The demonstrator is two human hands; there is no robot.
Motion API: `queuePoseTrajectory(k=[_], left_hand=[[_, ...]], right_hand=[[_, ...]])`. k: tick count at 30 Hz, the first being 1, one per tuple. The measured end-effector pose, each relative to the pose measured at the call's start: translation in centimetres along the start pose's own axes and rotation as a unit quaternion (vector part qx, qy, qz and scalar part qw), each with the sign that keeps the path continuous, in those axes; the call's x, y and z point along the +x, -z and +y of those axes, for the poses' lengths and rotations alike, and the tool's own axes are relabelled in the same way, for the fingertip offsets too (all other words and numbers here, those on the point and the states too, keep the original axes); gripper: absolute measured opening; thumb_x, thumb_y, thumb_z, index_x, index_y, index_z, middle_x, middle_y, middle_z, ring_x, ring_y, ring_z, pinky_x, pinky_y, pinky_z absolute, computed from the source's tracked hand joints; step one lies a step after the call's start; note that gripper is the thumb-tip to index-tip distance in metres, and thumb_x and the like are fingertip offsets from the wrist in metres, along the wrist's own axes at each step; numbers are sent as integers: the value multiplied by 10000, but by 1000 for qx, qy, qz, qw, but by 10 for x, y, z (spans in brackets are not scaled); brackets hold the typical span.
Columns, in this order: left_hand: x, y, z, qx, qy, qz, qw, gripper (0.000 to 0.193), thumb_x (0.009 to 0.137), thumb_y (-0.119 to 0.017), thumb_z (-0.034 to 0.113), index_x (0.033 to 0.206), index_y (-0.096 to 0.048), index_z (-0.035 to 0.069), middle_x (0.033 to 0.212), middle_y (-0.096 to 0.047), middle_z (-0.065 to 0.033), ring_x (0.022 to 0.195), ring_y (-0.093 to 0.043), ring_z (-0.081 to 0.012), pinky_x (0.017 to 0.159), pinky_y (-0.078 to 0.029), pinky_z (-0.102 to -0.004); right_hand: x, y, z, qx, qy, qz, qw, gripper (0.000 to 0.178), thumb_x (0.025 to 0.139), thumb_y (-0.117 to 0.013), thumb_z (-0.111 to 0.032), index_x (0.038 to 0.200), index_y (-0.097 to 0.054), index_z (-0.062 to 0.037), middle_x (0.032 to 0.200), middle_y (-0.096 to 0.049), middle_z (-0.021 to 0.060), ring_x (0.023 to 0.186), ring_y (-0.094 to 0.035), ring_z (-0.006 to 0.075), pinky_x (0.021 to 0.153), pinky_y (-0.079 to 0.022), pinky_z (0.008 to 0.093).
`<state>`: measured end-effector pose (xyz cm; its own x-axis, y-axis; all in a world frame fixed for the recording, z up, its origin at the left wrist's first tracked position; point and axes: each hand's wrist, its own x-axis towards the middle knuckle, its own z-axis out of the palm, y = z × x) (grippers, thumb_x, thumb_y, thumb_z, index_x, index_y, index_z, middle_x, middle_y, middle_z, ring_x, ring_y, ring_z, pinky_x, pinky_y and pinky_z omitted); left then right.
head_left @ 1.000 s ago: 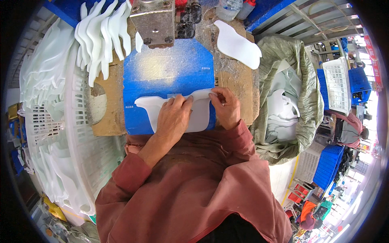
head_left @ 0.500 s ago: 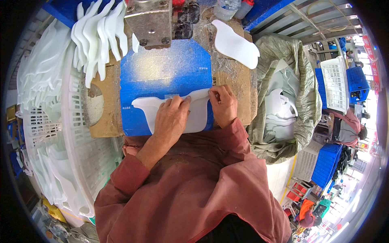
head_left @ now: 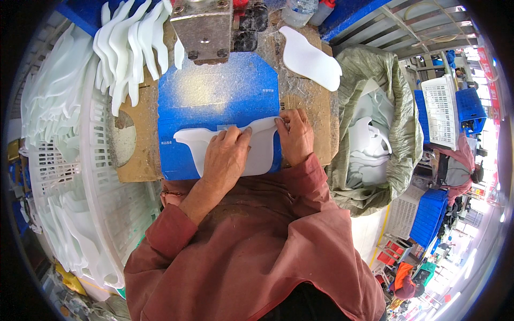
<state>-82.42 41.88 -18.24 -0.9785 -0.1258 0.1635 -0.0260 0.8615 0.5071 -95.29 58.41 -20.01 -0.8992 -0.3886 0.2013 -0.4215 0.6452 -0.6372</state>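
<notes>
A flat white plastic cut-out (head_left: 257,155) with a wavy outline lies on a blue board (head_left: 219,99) in front of me. My left hand (head_left: 225,158) rests flat on its middle, fingers spread and pressing down. My right hand (head_left: 294,134) pinches the sheet's upper right corner between thumb and fingers. A grey metal press head (head_left: 202,24) hangs just beyond the blue board.
A white slatted basket (head_left: 96,176) at my left holds stacked white cut-outs (head_left: 128,48). Another white cut-out (head_left: 310,59) lies on the worn bench at the far right. A green sack (head_left: 385,96) at my right holds more white pieces. Blue and white crates (head_left: 444,109) stand further right.
Both hands stay on the white sheet; it has shifted only slightly on the blue board. My left hand has slid a little along it.
</notes>
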Motion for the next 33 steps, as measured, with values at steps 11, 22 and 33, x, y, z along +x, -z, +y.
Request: queuePoseTrajectory(k=[11, 22, 33], left_hand=[[-1, -3, -1, -2, -3, 7, 1000, 383, 865, -756, 98, 1232, -712, -2, 1007, -612, -106, 931, -651, -286, 824, -529, -418], [-4, -10, -4, -22, -1, 55, 998, 340, 867, -737, 95, 1200, -730, 26, 977, -623, -114, 925, -667, -303, 840, -536, -442], [-7, -18, -12, -48, 11, 61, 997, 306, 903, -731, 83, 1199, -734, 9, 968, -638, -114, 941, -654, -306, 855, -537, -444]], right_hand=[[6, -2, 9, 3, -7, -42, 999, 136, 897, -763, -128, 919, -700, -9, 849, -675, 144, 762, -673, 309, 692, -529, 407], [10, 6, 10, -38, 19, -71, 997, 122, 911, -744, -139, 947, -721, -25, 893, -683, 131, 803, -688, 293, 718, -537, 407], [0, 17, 23, 457, -173, -124, 864, 293, 1092, -576, -235, 1280, -642, -21, 1147, -723, 104, 979, -704, 168, 786, -607, 317]])
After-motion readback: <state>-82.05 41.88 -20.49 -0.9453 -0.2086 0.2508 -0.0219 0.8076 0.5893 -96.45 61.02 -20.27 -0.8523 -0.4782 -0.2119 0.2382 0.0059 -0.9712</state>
